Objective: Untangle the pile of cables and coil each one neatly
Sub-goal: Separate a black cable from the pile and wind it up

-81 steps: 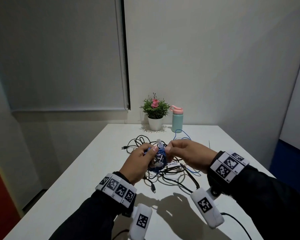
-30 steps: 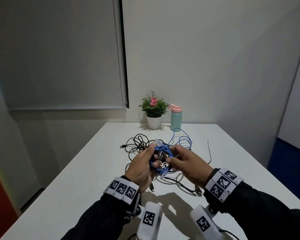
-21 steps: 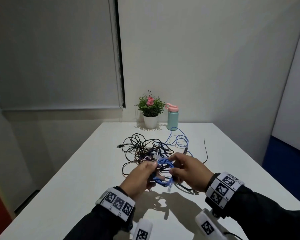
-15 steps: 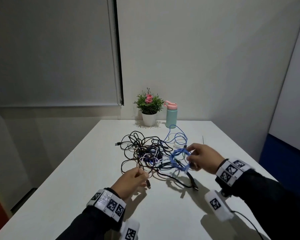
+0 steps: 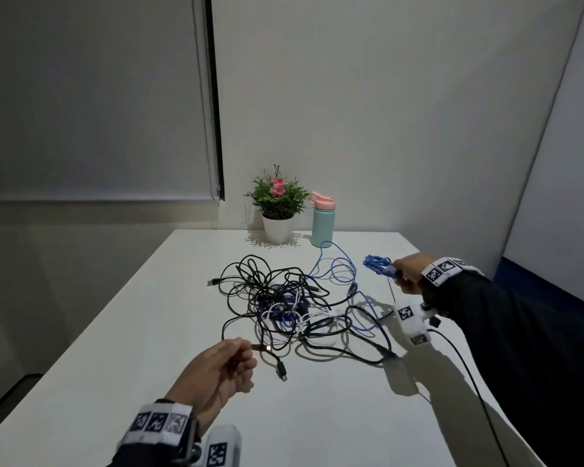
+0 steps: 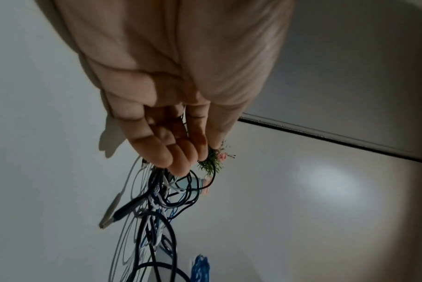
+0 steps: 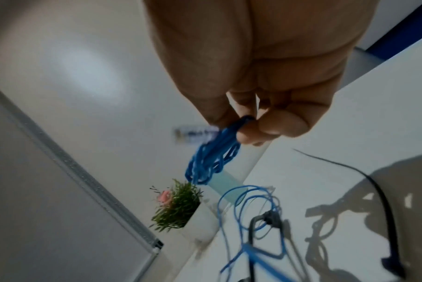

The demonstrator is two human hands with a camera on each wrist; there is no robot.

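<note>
White worktop [image 5: 115,332] against a pale wall: one blue coil done, the tangle still waiting.

Right hand [image 5: 408,273], at 2 o'clock, has fingers and thumb curled tight, pinching the small wound blue coil [image 5: 378,265] held above the worktop. Left hand [image 5: 216,369], at 7 o'clock, is loosely curled; a black cable end [image 5: 260,347] lies at its fingertips, though I cannot tell whether it is gripped. The cable pile [image 5: 294,305] sprawls at centre, plant [image 5: 277,203] and bottle [image 5: 322,220] at 12. Likely next: set the coil aside clear of the pile, then draw one black lead free.
</note>
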